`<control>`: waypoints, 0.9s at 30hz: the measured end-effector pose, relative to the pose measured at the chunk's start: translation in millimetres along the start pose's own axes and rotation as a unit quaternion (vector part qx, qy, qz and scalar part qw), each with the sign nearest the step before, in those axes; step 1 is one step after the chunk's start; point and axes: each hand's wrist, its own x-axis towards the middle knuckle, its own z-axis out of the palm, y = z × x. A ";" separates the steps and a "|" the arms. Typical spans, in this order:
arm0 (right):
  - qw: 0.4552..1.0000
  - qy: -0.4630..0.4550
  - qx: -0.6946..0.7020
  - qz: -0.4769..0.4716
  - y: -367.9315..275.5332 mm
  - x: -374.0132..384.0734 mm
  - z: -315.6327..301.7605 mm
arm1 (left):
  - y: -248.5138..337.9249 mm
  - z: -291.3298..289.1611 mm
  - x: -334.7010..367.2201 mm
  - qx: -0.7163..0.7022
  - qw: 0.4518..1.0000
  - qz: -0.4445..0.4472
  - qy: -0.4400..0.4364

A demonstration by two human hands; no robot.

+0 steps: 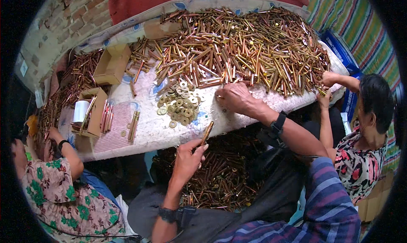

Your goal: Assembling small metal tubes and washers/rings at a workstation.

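Note:
My left hand (pixel 187 161) is closed round a gold-coloured metal bolt (pixel 207 132), which points up and away in front of the table edge. Over the near edge of a big heap of similar bolts (pixel 254 48), my right hand (pixel 241 99) has its fingers curled in; what they grip, if anything, is hidden. Just left of that hand lies a pile of flat round washers (pixel 180 103) on the table cover (pixel 142 90).
Two cardboard boxes (pixel 113 65) stand at the left, the nearer holding a white roll (pixel 81 111). Below the table edge lies another mass of bolts (pixel 220 179). One person (pixel 72 196) works at the left, another (pixel 360 158) at the right. Blue boxes (pixel 339 52) stand behind.

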 end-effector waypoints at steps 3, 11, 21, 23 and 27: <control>0.999 -0.022 -0.025 0.006 0.8 4.3 0.7 | -0.3 -0.3 -1.3 0.002 1.000 0.000 0.011; 0.986 0.015 0.163 0.024 -17.5 -10.8 -30.2 | 5.3 -1.0 -1.7 0.005 1.000 -0.002 0.016; 0.857 -0.180 0.482 0.030 -51.5 -28.8 -56.3 | 14.4 -1.3 -3.9 -0.026 0.999 -0.029 0.015; 0.868 -0.185 0.460 0.023 -51.4 -28.4 -55.6 | 12.8 -2.6 -3.0 -0.015 1.000 -0.022 0.016; 0.890 -0.149 0.429 -0.037 -45.4 -28.1 -49.1 | 10.8 -5.4 -3.7 0.011 1.000 -0.005 0.018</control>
